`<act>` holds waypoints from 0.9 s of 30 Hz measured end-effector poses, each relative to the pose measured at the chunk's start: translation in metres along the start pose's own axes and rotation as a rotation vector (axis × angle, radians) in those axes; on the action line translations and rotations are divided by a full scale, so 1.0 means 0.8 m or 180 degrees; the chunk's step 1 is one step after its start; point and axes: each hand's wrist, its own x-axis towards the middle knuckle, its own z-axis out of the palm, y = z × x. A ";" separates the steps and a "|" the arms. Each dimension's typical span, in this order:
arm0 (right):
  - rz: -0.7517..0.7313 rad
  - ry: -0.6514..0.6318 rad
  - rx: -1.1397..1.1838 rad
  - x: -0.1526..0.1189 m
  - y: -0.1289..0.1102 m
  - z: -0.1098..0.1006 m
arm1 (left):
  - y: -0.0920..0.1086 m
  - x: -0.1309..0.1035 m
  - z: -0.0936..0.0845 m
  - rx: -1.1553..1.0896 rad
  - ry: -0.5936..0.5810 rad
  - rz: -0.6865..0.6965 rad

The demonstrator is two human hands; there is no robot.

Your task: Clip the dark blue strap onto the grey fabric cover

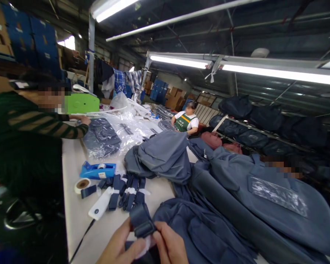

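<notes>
Nearest to you, at the bottom edge of the view, your left hand [120, 246] and your right hand [170, 247] meet on a folded navy strap piece [141, 221]. The fingers of both hands are curled and pinched on its lower end, with a scrap of white material [147, 245] caught between your thumbs. The strap piece stands up between the two hands, just over the table [77, 212] edge.

Just beyond it lies a row of more navy straps [126, 190] with white bands, and beside them a white tag [100, 204], a tape roll [82, 184] and a blue tape dispenser [98, 170]. To your right, grey-blue backpacks [236, 198] pile across the table, one touching your right hand.

Across the table on your left, a person in a green striped sleeve [44, 124] rests a hand on a bagged backpack [101, 136] in clear plastic. Another person in a green vest [184, 123] sits far back.
</notes>
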 end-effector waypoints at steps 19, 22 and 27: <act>0.1888 -0.0461 0.2324 0.007 -0.006 -0.052 | -0.011 0.050 0.029 -0.2184 0.0308 -0.1464; 0.2067 -0.0678 0.2682 -0.008 -0.006 -0.043 | -0.005 0.055 0.023 -0.2379 0.0548 -0.1756; 0.1742 -0.0118 0.2524 -0.006 -0.009 -0.017 | -0.007 0.053 0.027 -0.2757 0.0656 -0.2111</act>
